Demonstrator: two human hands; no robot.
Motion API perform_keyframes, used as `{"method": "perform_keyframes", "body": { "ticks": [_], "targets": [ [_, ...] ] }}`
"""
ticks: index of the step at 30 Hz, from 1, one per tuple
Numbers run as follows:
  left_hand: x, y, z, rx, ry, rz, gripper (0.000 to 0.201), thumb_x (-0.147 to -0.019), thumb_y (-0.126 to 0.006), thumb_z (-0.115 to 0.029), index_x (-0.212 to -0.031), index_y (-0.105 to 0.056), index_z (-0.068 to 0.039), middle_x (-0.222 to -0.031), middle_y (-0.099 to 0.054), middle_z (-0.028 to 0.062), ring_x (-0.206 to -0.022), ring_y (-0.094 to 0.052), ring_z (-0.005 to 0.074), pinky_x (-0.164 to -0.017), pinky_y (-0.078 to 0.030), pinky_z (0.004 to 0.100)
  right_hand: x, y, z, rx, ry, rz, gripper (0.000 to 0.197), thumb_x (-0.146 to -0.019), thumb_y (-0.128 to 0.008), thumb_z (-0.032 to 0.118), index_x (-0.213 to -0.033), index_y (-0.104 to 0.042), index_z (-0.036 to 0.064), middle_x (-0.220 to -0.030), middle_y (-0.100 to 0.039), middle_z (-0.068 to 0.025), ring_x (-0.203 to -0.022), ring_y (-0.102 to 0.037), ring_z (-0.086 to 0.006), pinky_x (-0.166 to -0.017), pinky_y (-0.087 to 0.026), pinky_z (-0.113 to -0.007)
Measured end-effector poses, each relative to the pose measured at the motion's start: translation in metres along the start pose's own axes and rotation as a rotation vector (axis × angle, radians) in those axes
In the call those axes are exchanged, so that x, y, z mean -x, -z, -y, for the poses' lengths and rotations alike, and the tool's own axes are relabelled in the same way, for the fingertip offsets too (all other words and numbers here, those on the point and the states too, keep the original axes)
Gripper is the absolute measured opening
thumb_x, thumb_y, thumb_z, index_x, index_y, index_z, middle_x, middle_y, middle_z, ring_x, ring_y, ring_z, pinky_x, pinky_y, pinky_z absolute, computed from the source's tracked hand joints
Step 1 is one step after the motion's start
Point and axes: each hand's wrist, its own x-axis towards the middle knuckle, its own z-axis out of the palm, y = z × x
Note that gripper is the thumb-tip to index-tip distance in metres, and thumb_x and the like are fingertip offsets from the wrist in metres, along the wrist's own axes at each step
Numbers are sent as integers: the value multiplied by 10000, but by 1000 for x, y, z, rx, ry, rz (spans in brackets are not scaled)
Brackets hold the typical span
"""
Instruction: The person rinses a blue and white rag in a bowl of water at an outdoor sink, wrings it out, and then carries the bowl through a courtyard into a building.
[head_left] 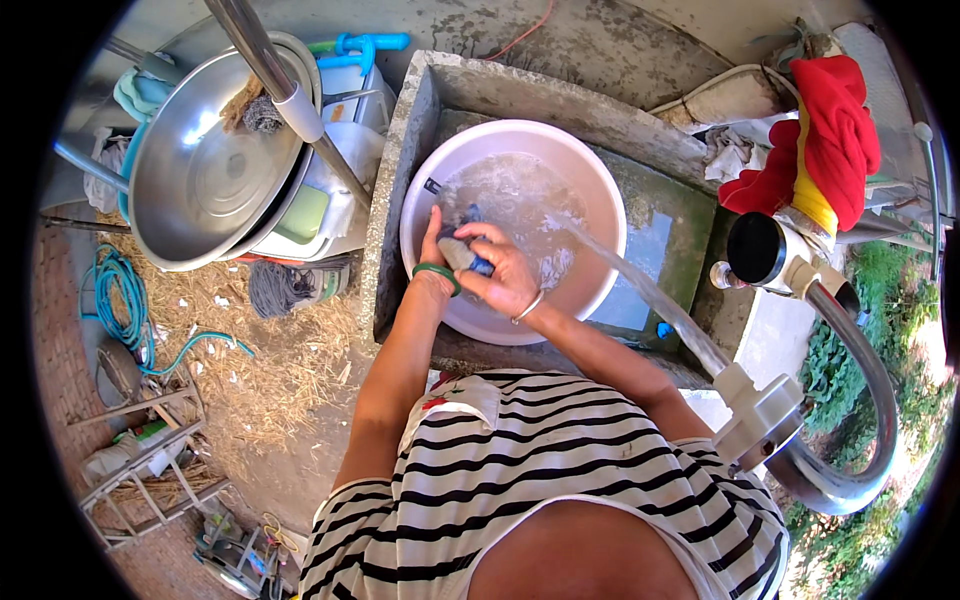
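Over the near left part of a pink-white plastic basin (612,215), my two hands hold a small grey and blue cloth item (461,253), whose exact kind I cannot make out. My left hand (432,252), with a green bangle at its wrist, closes on the item's left side. My right hand (509,274), with a thin metal bracelet, curls its fingers round the right side. Cloudy, bubbly water (510,195) fills much of the basin. A stream of water (655,297) runs into it from the faucet (755,410) at the right.
The basin stands in a rough concrete sink (570,95). Left of it, a large metal bowl (215,170) holds a scrubber, beside a metal pole (255,50). A red cloth (835,140) hangs by the pipe at the right. A blue hose (122,300) lies coiled on the straw-strewn ground.
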Motion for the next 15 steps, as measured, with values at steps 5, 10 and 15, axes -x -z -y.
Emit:
{"method": "perform_keyframes", "body": {
  "ticks": [5,10,15],
  "targets": [
    [12,-25,14,-415,-250,187,444,-854,-546,-462,-1029,-546,-54,-902,-606,91,-780,-595,227,-784,-487,375,11,-26,45,120,121,-61,155,-608,-654,135,-684,-584,20,-879,-599,-94,-807,-578,-270,-705,-459,-371],
    [1,-29,31,-750,-768,147,312,-870,-551,-334,-976,-568,-41,-829,-611,70,-736,-595,207,-722,-495,344,-16,-18,12,253,256,-335,130,-599,-642,126,-611,-559,27,-677,-570,-109,-564,-559,-299,-507,-455,-357],
    [-3,-55,17,-726,-703,259,277,-848,-570,-289,-944,-592,-31,-819,-616,65,-715,-597,201,-700,-503,342,-39,3,-4,159,95,-494,150,-685,-647,98,-633,-564,-15,-668,-572,-152,-543,-554,-206,-515,-437,-327]
  ]
}}
